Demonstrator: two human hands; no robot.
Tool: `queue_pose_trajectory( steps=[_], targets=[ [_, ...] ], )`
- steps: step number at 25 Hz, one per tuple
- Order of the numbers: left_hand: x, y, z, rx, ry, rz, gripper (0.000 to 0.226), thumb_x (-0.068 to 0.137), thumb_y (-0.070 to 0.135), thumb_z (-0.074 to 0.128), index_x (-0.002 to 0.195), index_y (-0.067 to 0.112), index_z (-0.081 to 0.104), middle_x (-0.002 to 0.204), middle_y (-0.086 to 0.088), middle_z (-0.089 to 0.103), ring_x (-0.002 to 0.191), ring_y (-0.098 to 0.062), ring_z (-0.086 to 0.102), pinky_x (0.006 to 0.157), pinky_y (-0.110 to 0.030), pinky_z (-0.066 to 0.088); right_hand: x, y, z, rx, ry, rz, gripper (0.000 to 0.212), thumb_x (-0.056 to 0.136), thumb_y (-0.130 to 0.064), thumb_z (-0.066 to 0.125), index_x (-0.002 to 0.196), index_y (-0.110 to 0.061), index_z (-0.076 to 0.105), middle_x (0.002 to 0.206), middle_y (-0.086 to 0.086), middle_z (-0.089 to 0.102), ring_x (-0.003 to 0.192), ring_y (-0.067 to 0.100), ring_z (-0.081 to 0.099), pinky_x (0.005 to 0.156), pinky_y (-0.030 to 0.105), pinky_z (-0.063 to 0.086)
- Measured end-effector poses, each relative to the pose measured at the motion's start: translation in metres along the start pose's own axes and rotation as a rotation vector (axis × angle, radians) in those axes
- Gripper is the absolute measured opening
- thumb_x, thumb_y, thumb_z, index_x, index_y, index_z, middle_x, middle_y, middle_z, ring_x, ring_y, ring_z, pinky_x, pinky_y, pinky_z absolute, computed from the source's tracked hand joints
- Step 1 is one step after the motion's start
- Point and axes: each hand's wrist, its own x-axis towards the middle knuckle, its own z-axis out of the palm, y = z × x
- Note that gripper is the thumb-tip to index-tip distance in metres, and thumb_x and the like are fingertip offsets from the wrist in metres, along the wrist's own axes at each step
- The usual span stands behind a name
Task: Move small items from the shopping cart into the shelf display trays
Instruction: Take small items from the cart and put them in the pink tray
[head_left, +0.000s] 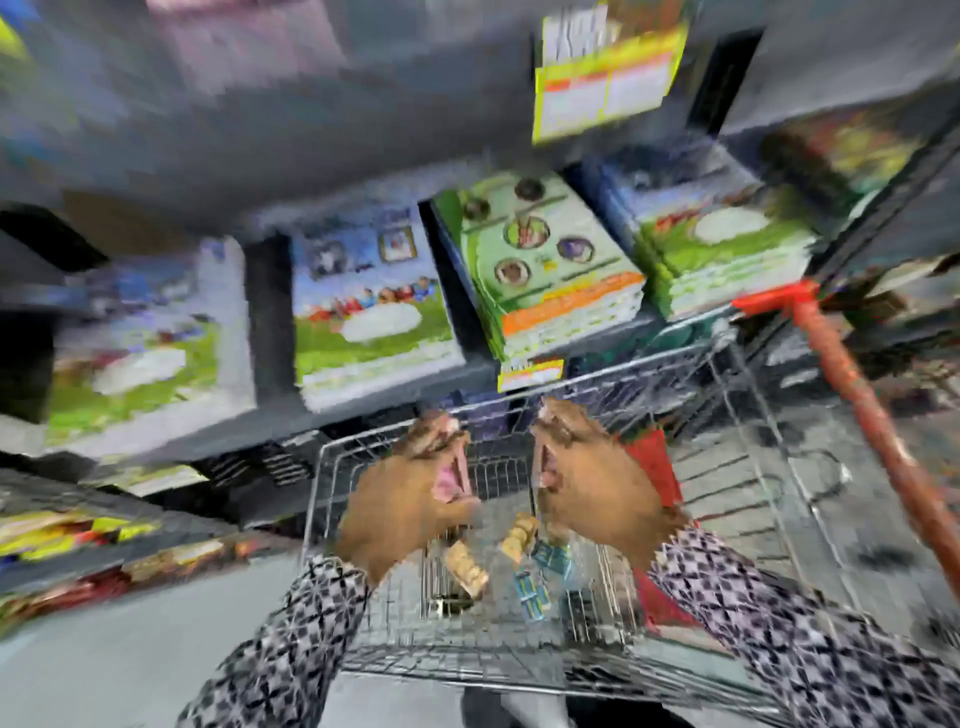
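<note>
Both hands hang over the wire shopping cart (727, 426), palms turned toward each other and a gap between them. Heavy blur hides the fingers, so whether the left hand (410, 499) or the right hand (597, 483) grips anything I cannot tell. Checked black-and-white sleeves (291, 649) cover both forearms.

Beyond the cart stands the grey shelf (363, 415), carrying slanted stacks of flat printed packs: a blue-and-green stack (369, 306) left of centre, a green stack with round pictures (540, 260) beside it, and another green stack (727, 244) further right. The cart's red handle bar (872, 410) runs down the right side.

On the cart's wire floor, below and between the hands, lie the small items: two tan packets (467, 569), then little blue packets (532, 590) just right of them.
</note>
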Motion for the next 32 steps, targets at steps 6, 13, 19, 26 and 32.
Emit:
queue_pose_trajectory(
  steps=[6, 13, 19, 26, 32],
  targets=[
    [-0.049, 0.046, -0.218, 0.192, 0.524, 0.191, 0.076, 0.071, 0.064, 0.07, 0.138, 0.031, 0.064, 0.162, 0.004, 0.043, 0.143, -0.013, 0.049, 0.124, -0.024, 0.023, -0.017, -0.099, -0.226, -0.002, 0.418, -0.177, 0.077, 0.064, -0.028, 0.082, 0.138, -0.027, 0.062, 0.163, -0.008, 0.036, 0.139, 0.014, 0.049, 0.113, 0.014, 0.029],
    [-0.027, 0.033, -0.402, 0.141, 0.621, 0.159, 0.089, 0.069, 0.064, 0.081, 0.147, 0.032, 0.055, 0.161, 0.013, 0.039, 0.145, 0.001, 0.036, 0.123, -0.024, 0.026, 0.061, -0.193, -0.37, -0.054, 0.446, -0.449, 0.078, 0.063, -0.032, 0.081, 0.138, -0.02, 0.063, 0.153, 0.004, 0.052, 0.14, 0.016, 0.047, 0.105, 0.0, 0.01],
    [0.068, -0.01, -0.457, 0.038, 0.387, -0.058, 0.087, 0.07, 0.037, 0.091, 0.148, 0.022, 0.055, 0.149, 0.003, 0.058, 0.124, -0.007, 0.056, 0.097, -0.012, 0.037, 0.193, -0.227, -0.378, -0.022, 0.149, -0.385, 0.079, 0.064, -0.027, 0.087, 0.134, -0.023, 0.05, 0.12, 0.002, 0.066, 0.106, 0.024, 0.063, 0.087, 0.033, 0.054],
    [0.103, -0.058, -0.436, -0.176, 0.344, -0.028, 0.077, 0.074, 0.038, 0.091, 0.143, 0.025, 0.059, 0.14, 0.011, 0.064, 0.124, -0.008, 0.062, 0.098, -0.016, 0.048, 0.236, -0.203, -0.354, -0.005, 0.207, -0.58, 0.054, 0.071, -0.028, 0.087, 0.12, -0.034, 0.067, 0.123, -0.008, 0.071, 0.11, 0.014, 0.065, 0.097, 0.027, 0.051],
    [0.083, -0.045, -0.398, 0.125, 0.696, 0.018, 0.029, 0.097, 0.043, 0.063, 0.118, 0.026, 0.075, 0.124, 0.004, 0.076, 0.112, -0.02, 0.071, 0.095, -0.035, 0.057, 0.233, -0.202, -0.322, -0.12, 0.46, -0.614, 0.033, 0.087, -0.021, 0.069, 0.119, -0.028, 0.074, 0.122, -0.005, 0.075, 0.112, 0.021, 0.068, 0.1, 0.036, 0.054]
  ],
)
